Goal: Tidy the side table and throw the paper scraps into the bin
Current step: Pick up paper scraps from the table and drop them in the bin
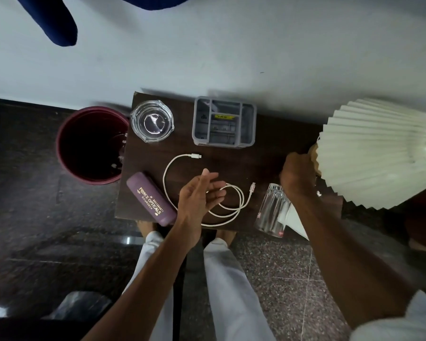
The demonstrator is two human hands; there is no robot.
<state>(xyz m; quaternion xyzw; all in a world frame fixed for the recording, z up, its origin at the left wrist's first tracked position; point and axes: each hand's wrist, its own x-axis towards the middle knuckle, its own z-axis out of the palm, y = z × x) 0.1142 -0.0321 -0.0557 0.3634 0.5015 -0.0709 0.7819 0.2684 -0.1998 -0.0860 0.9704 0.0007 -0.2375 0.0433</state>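
Head view: the maroon bin (84, 148) stands on the floor at the dark wooden counter's (182, 146) 9 o'clock side, with a few small white paper scraps (114, 165) lying inside by its right wall. The left hand (199, 195) hovers over the white cable (164, 180) toward 6 o'clock, grip apart, fingers straight. The right hand (298, 173) is at 3 o'clock against the pleated lampshade (367, 148), fingers curled beside a brownish paper edge (314, 153); I cannot tell whether its grip clamps it.
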